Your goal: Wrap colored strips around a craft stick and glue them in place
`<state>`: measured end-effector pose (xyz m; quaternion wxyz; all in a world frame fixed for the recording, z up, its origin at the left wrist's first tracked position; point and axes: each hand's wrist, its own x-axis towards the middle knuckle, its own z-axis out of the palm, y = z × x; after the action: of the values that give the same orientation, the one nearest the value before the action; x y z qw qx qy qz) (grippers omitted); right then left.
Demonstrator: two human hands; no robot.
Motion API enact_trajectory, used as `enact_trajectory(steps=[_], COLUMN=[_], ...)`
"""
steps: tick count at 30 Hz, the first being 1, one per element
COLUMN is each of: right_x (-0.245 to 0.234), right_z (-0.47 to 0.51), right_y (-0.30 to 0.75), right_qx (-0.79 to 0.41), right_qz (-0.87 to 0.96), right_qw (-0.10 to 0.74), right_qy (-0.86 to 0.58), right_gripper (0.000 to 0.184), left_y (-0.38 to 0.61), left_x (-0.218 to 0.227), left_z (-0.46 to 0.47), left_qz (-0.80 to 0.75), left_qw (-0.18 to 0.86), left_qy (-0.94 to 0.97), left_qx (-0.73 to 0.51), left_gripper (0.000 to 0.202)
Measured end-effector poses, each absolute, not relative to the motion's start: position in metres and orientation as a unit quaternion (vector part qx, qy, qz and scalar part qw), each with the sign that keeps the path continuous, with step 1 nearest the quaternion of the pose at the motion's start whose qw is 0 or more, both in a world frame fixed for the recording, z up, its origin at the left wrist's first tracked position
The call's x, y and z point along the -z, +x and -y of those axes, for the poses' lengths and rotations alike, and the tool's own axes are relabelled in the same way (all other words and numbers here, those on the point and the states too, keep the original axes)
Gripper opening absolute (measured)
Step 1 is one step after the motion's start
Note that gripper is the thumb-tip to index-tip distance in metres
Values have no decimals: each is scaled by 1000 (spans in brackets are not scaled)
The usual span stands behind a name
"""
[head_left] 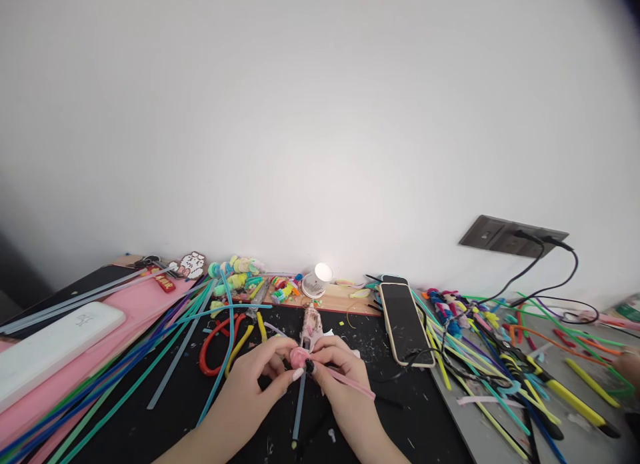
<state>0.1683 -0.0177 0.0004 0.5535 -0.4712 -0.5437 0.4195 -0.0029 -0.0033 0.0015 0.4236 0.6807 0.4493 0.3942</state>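
Between my two hands is a small pink fuzzy ball, apparently of coiled pipe cleaner. My left hand pinches it from the left with thumb and forefinger. From the other side, my right hand closes on the ball and a small black piece against it. A pink pipe cleaner strip runs out across the right hand. Just beyond the fingers lies a pink glue gun, its near part hidden by them. Below the ball, a grey-blue stick lies on the black mat.
Long pipe cleaners and a white box-like device lie left. Red-handled scissors are near my left hand. A phone, yellow-black pliers and tangled cables lie right. A paper cup stands by the wall. Another person's hand shows far right.
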Motion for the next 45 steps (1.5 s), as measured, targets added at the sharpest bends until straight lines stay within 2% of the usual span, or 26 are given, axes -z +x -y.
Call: enact_trajectory(steps=[3, 17, 30, 45], right_x=[-1, -4, -4, -9], right_z=[19, 18, 18, 21], right_y=[170, 177, 177, 177], right_qx=[-405, -265, -253, -253], right_qz=[561, 710, 726, 715], right_qw=[548, 498, 483, 495], right_qy=[-470, -421, -419, -423], right_gripper=[11, 18, 17, 20], left_y=[-5, -6, -7, -5], left_x=[3, -12, -10, -8], left_z=[2, 2, 0, 0], left_qz=[-454, -412, -421, -425], left_qw=[415, 397, 400, 456], left_qy=[676, 741, 737, 685], left_qx=[-405, -353, -346, -377], left_gripper=[22, 15, 15, 13])
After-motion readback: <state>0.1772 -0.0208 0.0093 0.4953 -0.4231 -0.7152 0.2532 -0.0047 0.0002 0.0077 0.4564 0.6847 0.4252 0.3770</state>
